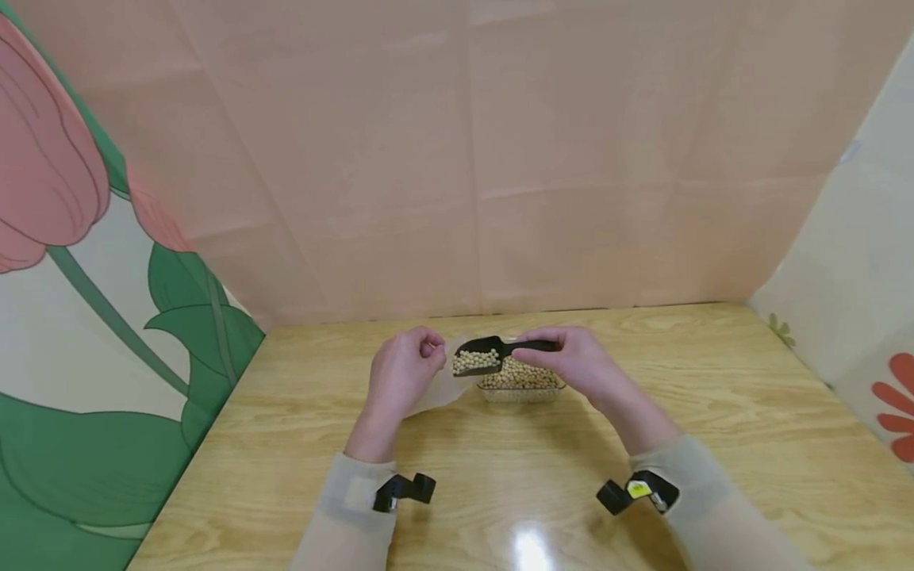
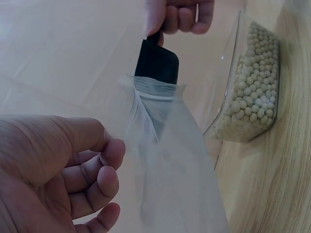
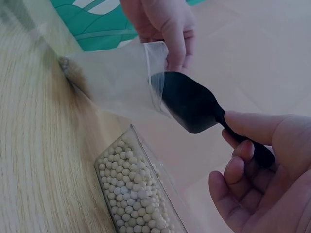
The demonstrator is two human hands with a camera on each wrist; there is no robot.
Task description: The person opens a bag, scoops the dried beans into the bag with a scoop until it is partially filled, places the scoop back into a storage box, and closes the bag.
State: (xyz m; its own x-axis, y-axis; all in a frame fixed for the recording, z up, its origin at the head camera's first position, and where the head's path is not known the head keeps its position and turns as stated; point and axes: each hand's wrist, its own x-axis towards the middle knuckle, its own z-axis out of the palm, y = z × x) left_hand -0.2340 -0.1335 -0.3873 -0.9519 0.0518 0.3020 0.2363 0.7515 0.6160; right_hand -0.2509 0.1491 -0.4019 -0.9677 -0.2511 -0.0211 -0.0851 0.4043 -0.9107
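My right hand [image 1: 574,361] holds a black scoop [image 1: 493,343] by its handle, between thumb and fingers. Small pale round beans [image 1: 474,362] lie in the scoop's bowl. With thumb and forefinger my left hand [image 1: 403,369] pinches the mouth edge of a translucent zip bag [image 2: 180,160]. In both wrist views the scoop's front end is inside the bag's mouth. Some beans [image 3: 75,77] show dimly at the bag's bottom. Close by, under the scoop and right hand, a clear plastic box [image 1: 521,394] holds many more of these beans.
All this is above or on a light wood-grain table [image 1: 471,484]. A plain pinkish cloth [image 1: 471,159] hangs behind the table's far edge. Flower-printed sheets [image 1: 93,349] stand at the left and right sides.
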